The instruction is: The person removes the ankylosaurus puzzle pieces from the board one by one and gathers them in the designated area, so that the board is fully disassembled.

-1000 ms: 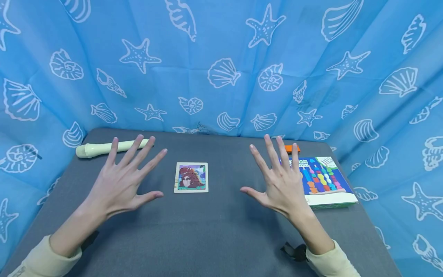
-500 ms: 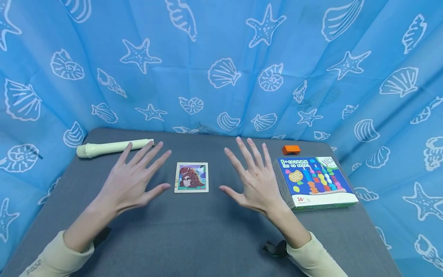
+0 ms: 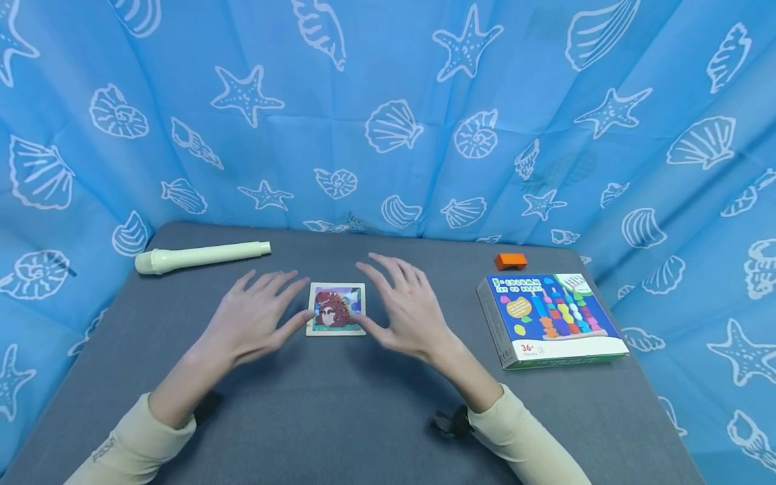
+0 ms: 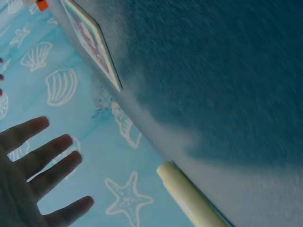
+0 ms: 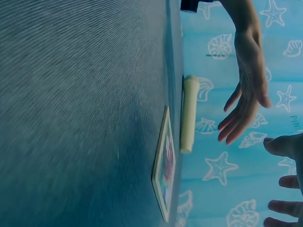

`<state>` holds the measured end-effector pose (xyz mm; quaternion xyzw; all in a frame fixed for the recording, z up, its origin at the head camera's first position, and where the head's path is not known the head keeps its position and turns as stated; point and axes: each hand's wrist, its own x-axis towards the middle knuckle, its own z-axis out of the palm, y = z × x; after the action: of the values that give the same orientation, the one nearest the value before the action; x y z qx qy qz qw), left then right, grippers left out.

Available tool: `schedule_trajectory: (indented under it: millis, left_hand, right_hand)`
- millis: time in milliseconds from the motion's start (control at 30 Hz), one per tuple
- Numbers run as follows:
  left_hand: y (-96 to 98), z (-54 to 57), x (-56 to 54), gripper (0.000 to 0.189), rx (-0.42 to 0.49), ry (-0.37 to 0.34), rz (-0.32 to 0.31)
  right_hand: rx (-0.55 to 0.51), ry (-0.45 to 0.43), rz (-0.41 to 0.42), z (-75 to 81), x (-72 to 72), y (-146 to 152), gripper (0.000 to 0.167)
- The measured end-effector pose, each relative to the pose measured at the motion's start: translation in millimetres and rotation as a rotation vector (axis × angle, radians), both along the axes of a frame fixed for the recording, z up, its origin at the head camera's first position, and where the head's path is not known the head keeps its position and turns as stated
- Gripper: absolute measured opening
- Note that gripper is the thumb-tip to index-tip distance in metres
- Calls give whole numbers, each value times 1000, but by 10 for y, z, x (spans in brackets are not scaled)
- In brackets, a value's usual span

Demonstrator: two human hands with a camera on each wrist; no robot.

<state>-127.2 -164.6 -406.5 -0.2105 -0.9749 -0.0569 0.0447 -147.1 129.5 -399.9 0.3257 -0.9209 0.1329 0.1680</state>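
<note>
The dinosaur puzzle (image 3: 336, 308) lay flat on the grey surface (image 3: 327, 417), between the left hand (image 3: 257, 316) and the right hand (image 3: 409, 310). From the head view both hands overlapped its side edges, but the wrist views showed them raised and apart from it. The fingers of both were released, spread and slightly bent, with nothing in their grasp.

The likeliest trouble, as I judged it, came from the puzzle's low, thin edge: fingers lowered too far inward could slide across the top instead of catching a side. If the 2 hands landed unevenly, the puzzle could skid or swivel. Whether its pieces were loose could not be told; if so, a steep tilt might spill them. The pale microphone (image 3: 206, 256), the bead-set box (image 3: 554, 320) and the orange block (image 3: 511, 261) lay well apart, so a knock seemed unlikely.
</note>
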Motion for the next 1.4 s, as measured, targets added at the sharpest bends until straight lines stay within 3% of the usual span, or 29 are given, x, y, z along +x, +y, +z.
schedule_trajectory:
  millis: [333,500,800,1067,1400]
  left_hand:
    - [141,-67,-63,78,45,-225,21]
    - [211,-81,-94,68,33,-369,10]
    - [281,-147,-115,71,37,-492,21]
    - [253,-169,-111,66,66,-542,28]
    - [243,-196,-96,64,95,-555,36]
  right_hand:
    - [-40,-173,80,-156,-277,-333,60]
    - [-54,-333,110,-237,-446,-505,47]
    - [-46,-593,126,-358,-731,-718,29]
    - [-26,-641,70,-446,-870,-824,27]
    - [68,-636,39,-386,-897,-890,26]
